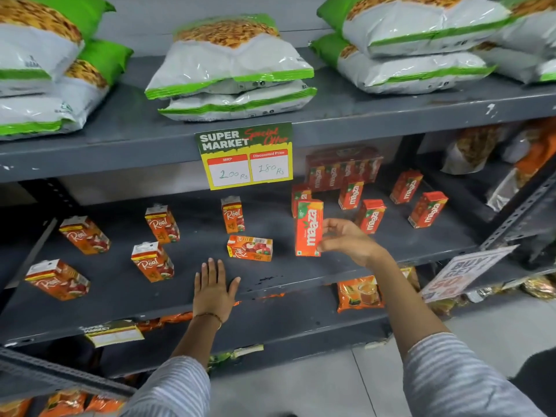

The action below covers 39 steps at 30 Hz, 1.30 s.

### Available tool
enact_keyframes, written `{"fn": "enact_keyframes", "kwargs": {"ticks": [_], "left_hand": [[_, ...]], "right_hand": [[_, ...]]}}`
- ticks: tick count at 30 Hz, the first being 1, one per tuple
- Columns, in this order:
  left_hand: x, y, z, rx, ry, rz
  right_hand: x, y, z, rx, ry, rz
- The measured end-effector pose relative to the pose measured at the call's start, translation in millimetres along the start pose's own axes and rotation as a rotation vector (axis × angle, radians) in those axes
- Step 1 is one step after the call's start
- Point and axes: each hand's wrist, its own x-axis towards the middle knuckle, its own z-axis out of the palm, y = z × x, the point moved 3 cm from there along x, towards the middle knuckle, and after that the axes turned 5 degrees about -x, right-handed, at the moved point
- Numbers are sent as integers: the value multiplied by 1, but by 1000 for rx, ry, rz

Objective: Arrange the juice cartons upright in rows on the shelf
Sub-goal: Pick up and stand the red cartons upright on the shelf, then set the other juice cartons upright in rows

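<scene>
From the head camera, your right hand pinched a Maaza carton by its side edge, upright at mid-shelf, while your left hand lay flat and empty, fingers spread, near the front lip. That light fingertip hold could have let the carton twist and topple into the Maaza cartons just behind. One Real carton lay on its side; the others stood scattered, not in rows. Snack bags filled the shelf above
</scene>
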Motion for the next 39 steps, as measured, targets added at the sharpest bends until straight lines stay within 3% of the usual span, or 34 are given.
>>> {"fn": "enact_keyframes", "kwargs": {"ticks": [7, 18, 30, 35, 39], "left_hand": [[5, -3, 3, -19, -6, -12], [4, -3, 4, -46, 49, -38], [1, -5, 3, -55, 35, -8], [-4, -29, -4, -49, 62, -35], [-8, -51, -8, -44, 50, -6]], "right_hand": [[49, 62, 3, -65, 377, 102], [77, 80, -1, -155, 377, 70], [25, 84, 52, -119, 732, 179], [28, 66, 88, -237, 642, 108], [59, 36, 120, -546, 319, -5]]}}
